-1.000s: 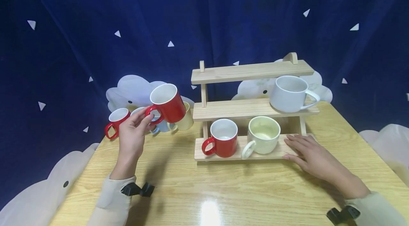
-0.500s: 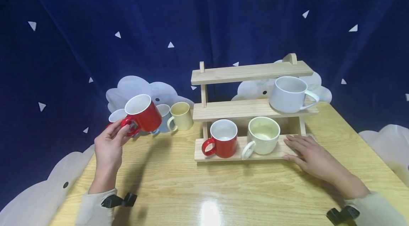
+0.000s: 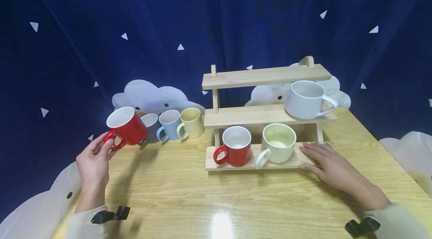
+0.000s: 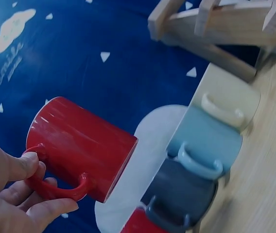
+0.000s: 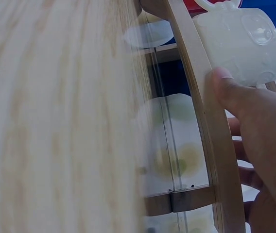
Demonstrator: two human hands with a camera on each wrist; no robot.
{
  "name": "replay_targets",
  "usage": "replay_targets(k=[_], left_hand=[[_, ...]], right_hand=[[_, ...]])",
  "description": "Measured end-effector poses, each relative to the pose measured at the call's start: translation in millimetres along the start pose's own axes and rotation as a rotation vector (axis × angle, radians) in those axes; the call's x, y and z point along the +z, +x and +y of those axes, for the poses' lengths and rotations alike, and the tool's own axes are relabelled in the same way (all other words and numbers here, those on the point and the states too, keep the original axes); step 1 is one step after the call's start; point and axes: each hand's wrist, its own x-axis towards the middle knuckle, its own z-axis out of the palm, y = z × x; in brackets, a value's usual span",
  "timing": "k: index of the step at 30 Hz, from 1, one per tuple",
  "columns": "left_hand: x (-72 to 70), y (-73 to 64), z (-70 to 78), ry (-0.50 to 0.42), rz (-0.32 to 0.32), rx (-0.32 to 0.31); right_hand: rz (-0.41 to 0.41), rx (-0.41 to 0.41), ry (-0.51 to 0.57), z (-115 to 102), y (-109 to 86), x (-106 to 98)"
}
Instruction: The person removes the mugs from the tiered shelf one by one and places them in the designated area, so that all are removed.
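The red mug [image 3: 131, 129] hung in the air between eight and nine o'clock in the head view, tilted, its mouth toward eleven and its base toward four. The left hand [image 3: 93, 162] had it by the handle [image 4: 60, 193] alone, pinched between thumb and fingers. It looked like glazed ceramic: rigid, fairly heavy for a pinch, smooth enough to slip, and likely to chip or break if knocked. With the weight out to one side, the body would probably want to swing down, so the surest hold seemed to be fingers through the loop and thumb pressed on top, or a palm round the body.

At three o'clock from it, and close by, stood a dark blue-grey mug [image 3: 150, 128], a light blue mug [image 3: 170, 125] and a yellow mug [image 3: 191, 123]; a bump against them seemed the main risk.

Toward four o'clock, the right hand [image 3: 332, 166] gripped nothing up; it rested, fingers extended, on the bottom board of the wooden shelf [image 3: 243, 115], beside the pale green mug [image 3: 281, 142].
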Motion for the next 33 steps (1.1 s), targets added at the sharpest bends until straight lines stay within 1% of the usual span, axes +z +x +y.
replay_targets(k=[3,6,10,15,17,22,25,28,33], left_hand=[[-7.3,5.2,-3.8,-0.027,0.015,-0.004],[-14.7,11.9,-7.8,-0.016,0.039,-0.036],[-24.3,20.5,-13.8,0.038,0.055,-0.091],[-34.5,27.9,-23.3,0.126,0.053,-0.153],[-38.1,30.4,-27.9,0.132,0.048,-0.172],[-45.4,36.7,-41.9,0.094,0.024,-0.159],[-50.5,39.5,-50.4,0.103,0.016,-0.154],[-54.4,41.5,-57.5,0.091,0.016,-0.158],[-57.0,43.7,-69.1,0.07,0.001,-0.146]], right_hand=[[0.009,-0.007,0.001,0,0.0,1],[0.011,-0.009,0.002,0,0.5,1],[0.01,-0.007,0.005,0,0.8,1],[0.01,-0.008,0.002,0,0.0,1],[0.011,-0.01,0.002,0,-0.2,1],[0.019,-0.016,0.005,1,0.5,1],[0.018,-0.017,0.004,1,1.1,2],[0.013,-0.015,0.0,1,1.5,2],[0.013,-0.015,-0.004,0,1.2,1]])
